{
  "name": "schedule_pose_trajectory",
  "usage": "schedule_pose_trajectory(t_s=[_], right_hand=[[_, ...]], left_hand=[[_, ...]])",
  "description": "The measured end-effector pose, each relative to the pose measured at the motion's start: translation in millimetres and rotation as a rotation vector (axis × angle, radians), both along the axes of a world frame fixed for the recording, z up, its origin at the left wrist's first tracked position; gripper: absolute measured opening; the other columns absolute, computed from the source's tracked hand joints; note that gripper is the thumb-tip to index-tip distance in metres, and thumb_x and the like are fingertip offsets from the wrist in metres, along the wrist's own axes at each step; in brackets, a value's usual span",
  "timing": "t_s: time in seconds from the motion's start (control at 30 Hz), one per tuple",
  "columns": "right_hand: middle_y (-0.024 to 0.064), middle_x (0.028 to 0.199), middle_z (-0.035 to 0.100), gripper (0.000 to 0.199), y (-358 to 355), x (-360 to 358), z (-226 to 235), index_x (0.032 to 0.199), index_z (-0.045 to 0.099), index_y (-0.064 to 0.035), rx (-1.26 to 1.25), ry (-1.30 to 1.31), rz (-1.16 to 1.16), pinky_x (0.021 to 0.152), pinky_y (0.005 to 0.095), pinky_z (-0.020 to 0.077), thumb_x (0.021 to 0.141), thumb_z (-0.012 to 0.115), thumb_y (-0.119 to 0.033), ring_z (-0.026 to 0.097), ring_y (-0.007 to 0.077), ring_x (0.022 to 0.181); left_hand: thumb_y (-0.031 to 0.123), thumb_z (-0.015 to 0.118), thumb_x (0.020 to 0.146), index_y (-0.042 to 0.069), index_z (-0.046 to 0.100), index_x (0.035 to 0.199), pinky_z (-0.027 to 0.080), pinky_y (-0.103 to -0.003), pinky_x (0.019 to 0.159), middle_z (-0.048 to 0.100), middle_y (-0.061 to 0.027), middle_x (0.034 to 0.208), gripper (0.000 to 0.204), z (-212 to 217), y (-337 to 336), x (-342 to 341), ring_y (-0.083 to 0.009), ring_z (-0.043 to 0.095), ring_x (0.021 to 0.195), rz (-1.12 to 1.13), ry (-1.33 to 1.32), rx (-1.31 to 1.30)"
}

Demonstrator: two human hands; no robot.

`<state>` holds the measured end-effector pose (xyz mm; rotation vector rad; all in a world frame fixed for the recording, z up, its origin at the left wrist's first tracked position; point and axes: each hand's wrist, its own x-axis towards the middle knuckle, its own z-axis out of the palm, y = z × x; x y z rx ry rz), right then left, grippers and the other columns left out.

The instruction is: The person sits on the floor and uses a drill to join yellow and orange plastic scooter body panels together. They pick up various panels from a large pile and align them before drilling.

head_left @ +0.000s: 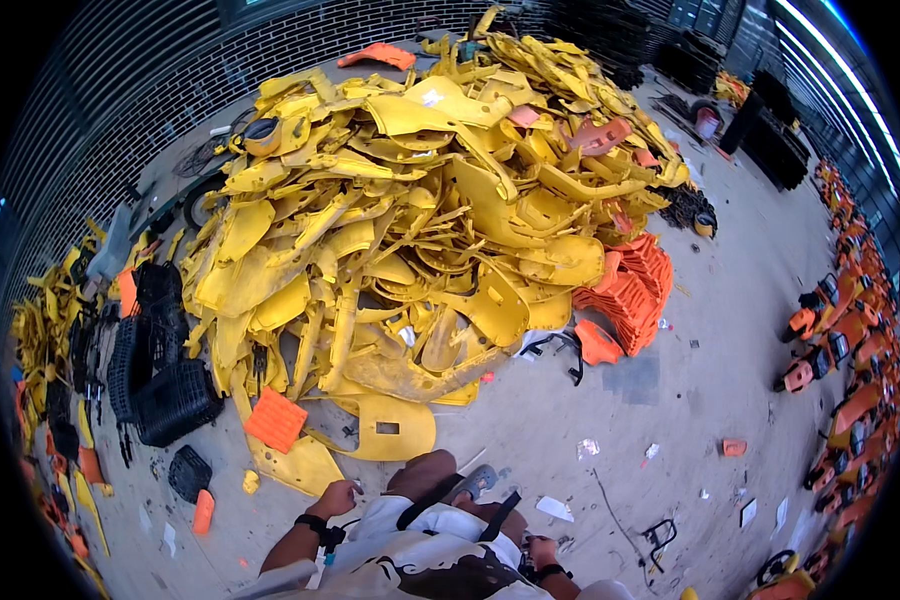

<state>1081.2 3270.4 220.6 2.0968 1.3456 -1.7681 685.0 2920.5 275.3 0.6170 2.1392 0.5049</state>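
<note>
My left hand [339, 498] hangs beside my left knee with its fingers curled in, and nothing shows in it. Close by, at the near edge of a large heap, lies a flat yellow plastic panel [300, 466]. Another yellow panel [395, 428] with a rectangular slot lies just beyond my knee, and an orange ribbed plastic piece [276, 420] rests left of it. My right hand [542, 550] is low beside my right thigh; its fingers are too small and partly hidden to read. Neither hand touches the heap of yellow plastic panels [370, 250].
Stacked orange panels [630, 295] lean at the heap's right side. Black plastic crates [175, 400] stand at left. Orange scooter-like vehicles [850, 360] line the right. Scraps of paper [555, 509] and a bent black metal frame [658, 538] lie on the concrete floor.
</note>
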Motion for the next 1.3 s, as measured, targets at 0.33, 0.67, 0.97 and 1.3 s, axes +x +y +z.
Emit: schedule_pose_trajectory(t_s=[0.33, 0.67, 0.97, 1.3], right_hand=[[0.0126, 0.078, 0.068, 0.025, 189, -67, 8, 0.101, 0.064, 0.0025, -0.034, -0.06, 0.076, 0.047, 0.032, 0.0496, 0.086, 0.057, -0.016, 0.057, 0.019, 0.052], [0.0138, 0.079, 0.069, 0.025, 363, -211, 23, 0.102, 0.064, 0.0036, 0.107, 0.094, 0.248, 0.048, 0.0319, 0.0529, 0.09, 0.054, -0.016, 0.063, 0.0208, 0.055], [0.0142, 0.083, 0.069, 0.027, 462, -333, 17, 0.103, 0.064, 0.0066, -0.002, 0.123, 0.572, 0.052, 0.0303, 0.054, 0.088, 0.056, -0.015, 0.065, 0.0209, 0.06], [0.0136, 0.08, 0.07, 0.028, 586, -392, 12, 0.103, 0.065, 0.005, -0.017, 0.108, 0.594, 0.052, 0.03, 0.0546, 0.09, 0.056, -0.017, 0.067, 0.0201, 0.059]], left_hand=[[0.008, 0.065, 0.068, 0.015, 0.075, 0.092, 0.054, -0.039, 0.081, 0.071, -0.0146, 0.088, 0.027, -52, 93, -22, -0.0314, 0.067, 0.086, 0.112, -0.091, -0.105], [0.005, 0.073, 0.066, 0.003, 0.069, 0.092, 0.055, -0.031, 0.062, 0.069, -0.0106, 0.068, 0.026, -70, 202, -73, -0.0191, 0.068, 0.064, 0.556, -0.277, 0.144], [0.001, 0.07, 0.059, 0.011, 0.071, 0.091, 0.055, -0.032, 0.066, 0.068, -0.0087, 0.072, 0.033, -20, 265, -97, -0.0203, 0.068, 0.069, 0.567, 0.084, 0.075], [-0.003, 0.07, 0.07, -0.004, 0.065, 0.096, 0.056, -0.03, 0.057, 0.071, -0.0133, 0.078, 0.027, -41, 324, 12, -0.0189, 0.068, 0.065, 0.627, -0.186, 0.171]])
